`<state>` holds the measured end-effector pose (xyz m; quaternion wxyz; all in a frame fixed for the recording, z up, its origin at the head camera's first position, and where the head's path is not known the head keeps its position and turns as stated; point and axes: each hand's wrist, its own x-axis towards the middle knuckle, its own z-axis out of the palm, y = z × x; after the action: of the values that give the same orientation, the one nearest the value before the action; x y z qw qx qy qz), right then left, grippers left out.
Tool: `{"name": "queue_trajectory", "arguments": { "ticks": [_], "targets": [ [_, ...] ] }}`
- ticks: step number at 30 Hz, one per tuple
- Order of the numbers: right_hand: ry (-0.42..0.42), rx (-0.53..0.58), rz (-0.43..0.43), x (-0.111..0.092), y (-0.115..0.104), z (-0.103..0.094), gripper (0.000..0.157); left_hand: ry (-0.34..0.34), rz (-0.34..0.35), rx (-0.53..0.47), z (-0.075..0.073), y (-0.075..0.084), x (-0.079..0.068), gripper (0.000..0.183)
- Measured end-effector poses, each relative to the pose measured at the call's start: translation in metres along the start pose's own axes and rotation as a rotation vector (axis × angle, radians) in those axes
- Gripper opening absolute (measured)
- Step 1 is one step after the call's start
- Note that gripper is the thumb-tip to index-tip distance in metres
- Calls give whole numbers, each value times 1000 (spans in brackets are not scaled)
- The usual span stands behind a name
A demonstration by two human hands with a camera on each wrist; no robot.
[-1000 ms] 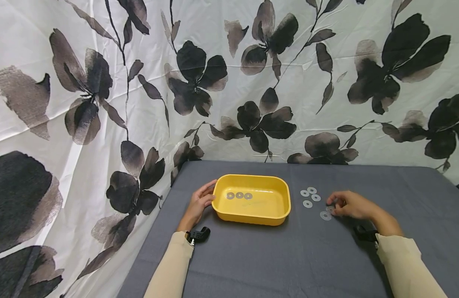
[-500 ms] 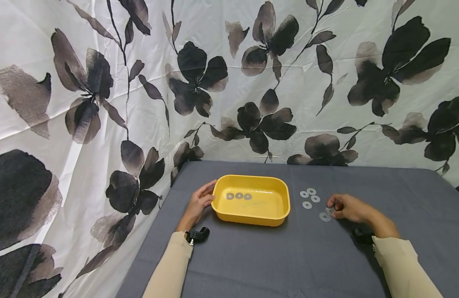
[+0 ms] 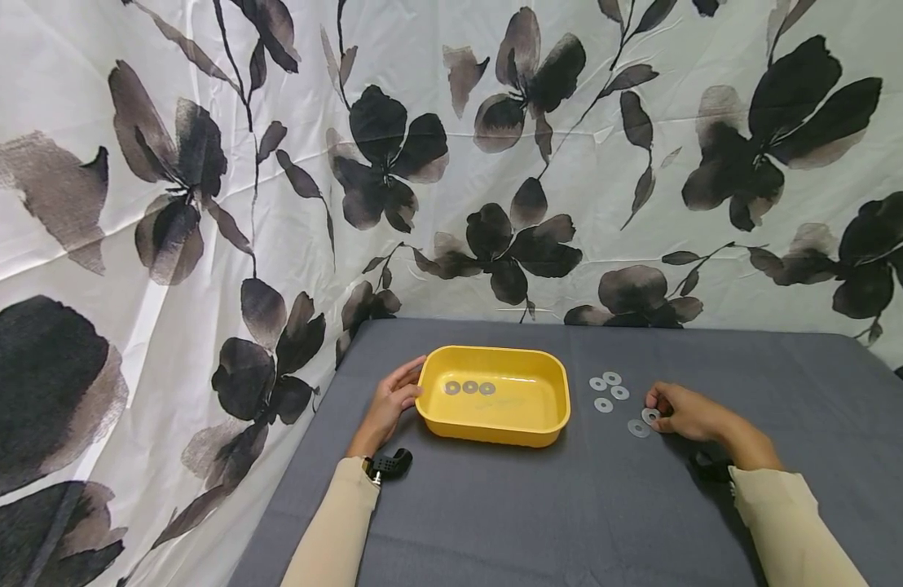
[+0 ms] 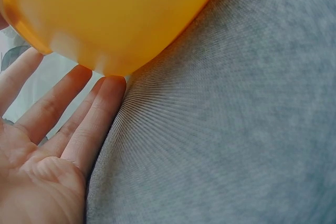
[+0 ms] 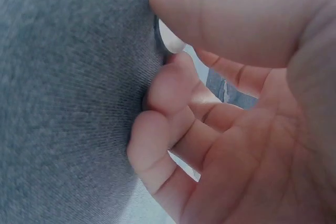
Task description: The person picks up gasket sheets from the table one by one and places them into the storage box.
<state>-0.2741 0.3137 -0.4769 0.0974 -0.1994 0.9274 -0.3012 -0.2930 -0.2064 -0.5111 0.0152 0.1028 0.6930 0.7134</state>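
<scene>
1. held washer [image 3: 645, 412]: right of the yellow bin [image 3: 488, 433], apart from it, beyond its right end. round, so only a flat face to go by; face up toward head camera. exact tilt: can't tell.
2. yellow bin long axis runs roughly left-right across the tabletop [image 3: 554, 514]; mouth faces up, sits upright.
3. looks: held washer is a thin silvery-grey disc with round center hole, brighter than the one beside it. bin is glossy yellow, rounded corners, low walls.
4. right hand [image 3: 689, 412], right of bin: thumb [image 5: 231, 22] and index pinch the washer by its edge, gap down to the washer itself; other fingers [image 5: 170, 90] bent, tips at the cloth. thumb hides part of the disc.
5. left hand [image 3: 389, 401], at bin's left end: fingers nearly straight and spread, tips touching the bin wall, no grip around it.
6. three washers [image 3: 476, 387] inside bin, left half, in a row along its long axis.
7. four washers [image 3: 621, 395] clustered flat just right of bin, between it and right hand.
8. loose washer [image 3: 632, 428] right of bin, just beside the held one, on the person's side.
9. behind bin: floral curtain [image 3: 642, 236].
</scene>
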Motion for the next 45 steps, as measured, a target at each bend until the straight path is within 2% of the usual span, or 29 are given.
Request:
{"name": "queue_trajectory", "arguments": {
  "ticks": [4,9,15,28,36,45],
  "targets": [
    [11,-7,2,-2,-5,-1,28,2,0,-8,0,0,-1,56],
    [26,-68,-1,-4,-8,-3,30,-4,0,-7,-1,0,-2,56],
    [36,-142,52,-4,-8,-4,28,-4,-8,-15,0,1,-1,55],
    [69,-184,144,-3,-5,-4,29,4,-20,-15,-1,-2,1,54],
    [150,-189,144,-1,-9,-5,33,-3,7,-13,-1,-2,2,57],
    [267,-176,101,3,-13,-2,36,10,-21,-13,-1,0,1,55]
  ]
}}
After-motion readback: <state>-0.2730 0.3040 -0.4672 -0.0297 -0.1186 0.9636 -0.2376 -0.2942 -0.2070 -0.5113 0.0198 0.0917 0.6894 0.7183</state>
